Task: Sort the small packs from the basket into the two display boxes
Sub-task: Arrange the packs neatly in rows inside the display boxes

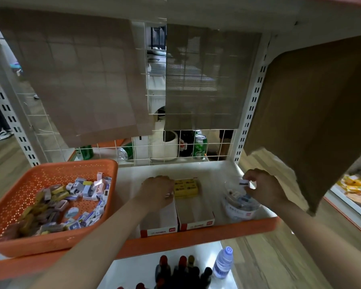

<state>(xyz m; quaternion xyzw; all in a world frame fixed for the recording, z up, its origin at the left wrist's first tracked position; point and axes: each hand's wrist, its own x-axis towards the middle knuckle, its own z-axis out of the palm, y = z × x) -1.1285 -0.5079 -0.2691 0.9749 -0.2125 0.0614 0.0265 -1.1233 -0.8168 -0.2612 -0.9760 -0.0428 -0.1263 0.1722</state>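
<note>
An orange perforated basket (15,238) at the left holds several small packs (86,190), white, yellow and pinkish. Two white display boxes stand side by side on the shelf: the left box (158,230) and the right box (197,223), whose far end holds yellow packs (186,187). My left hand (156,191) reaches over the far end of the left box and pinches a small pack at its fingertips. My right hand (263,187) pinches a small white pack (243,183) above a clear round tub (241,207) with several small items inside.
The shelf has an orange front edge (196,234) and a wire grid back (175,147) with green cans and a white container behind it. A brown cardboard sheet (313,113) hangs at the right. Dark bottles (181,270) and a water bottle (223,261) stand on the lower shelf.
</note>
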